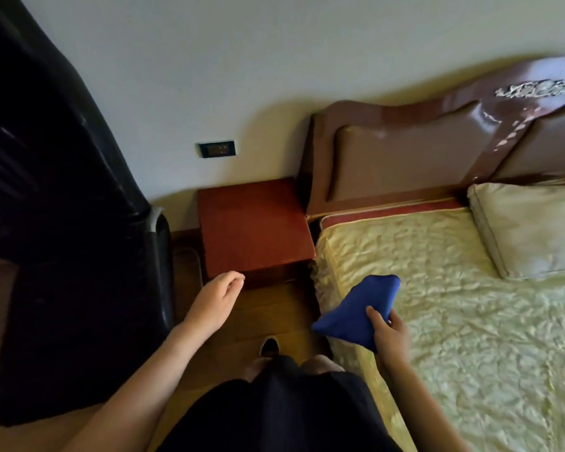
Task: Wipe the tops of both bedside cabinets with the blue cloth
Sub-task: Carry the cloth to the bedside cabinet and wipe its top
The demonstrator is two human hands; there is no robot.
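Headboard point(437, 148) and pillow point(532, 230) run off the right edge, the headboard's inlay smeared by blur. Right hand point(390, 336) hides the near end of the cloth point(356, 308), and its fingers are mostly tucked behind the fabric; the cabinet point(255, 230) front is in shadow, drawers unreadable. Wall socket point(216, 149) too small to make out, black chair point(62, 223) cut by left and top edges.
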